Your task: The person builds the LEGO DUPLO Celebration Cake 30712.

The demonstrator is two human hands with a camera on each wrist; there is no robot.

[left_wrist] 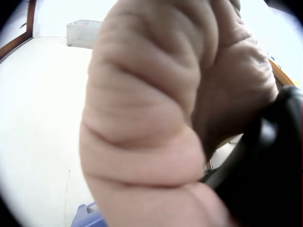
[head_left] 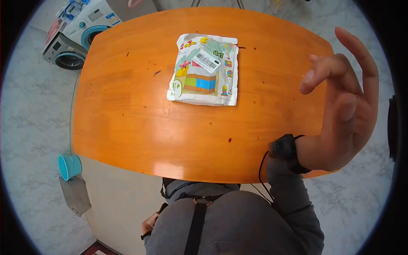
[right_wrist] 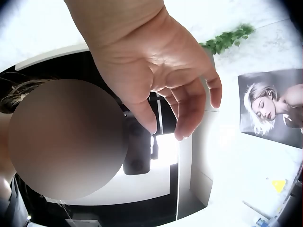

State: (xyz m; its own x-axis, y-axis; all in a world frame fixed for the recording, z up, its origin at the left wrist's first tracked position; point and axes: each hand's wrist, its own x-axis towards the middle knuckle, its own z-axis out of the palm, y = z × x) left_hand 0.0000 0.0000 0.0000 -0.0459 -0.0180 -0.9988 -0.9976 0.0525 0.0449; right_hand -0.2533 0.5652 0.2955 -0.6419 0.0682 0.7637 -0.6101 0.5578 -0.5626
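Packet (head_left: 202,91) on the table (head_left: 127,127); right hand (head_left: 346,112) raised with fingers apart

Your packet lies flat at the far middle of the wooden table, printed face up. It is white-edged, with coloured blocks printed on the front and a white barcode label (head_left: 206,60) stuck across the upper part. Dark marks (head_left: 230,140) are noted on the orange-brown tabletop.

Your right hand is up at the right side of the table, well apart from the packet, which is the thing nearest to it on the tabletop. Its fingers are loosely bent and spread, and the right wrist view shows a gap between thumb and fingers. A black wrist camera (head_left: 284,148) is strapped at that wrist, with a black cable (head_left: 260,172) running down beside your grey sleeve (head_left: 293,195).

Your left hand (head_left: 149,223) is low at the near left, beside your body and off the table. Its fingers look bent in the left wrist view, but whether they are closed on anything cannot be told.

On the floor at left, a light blue bucket (head_left: 69,167) stands near a grey container (head_left: 76,196). Two washing machines (head_left: 95,23) are located at the far left, beyond the table's edge.
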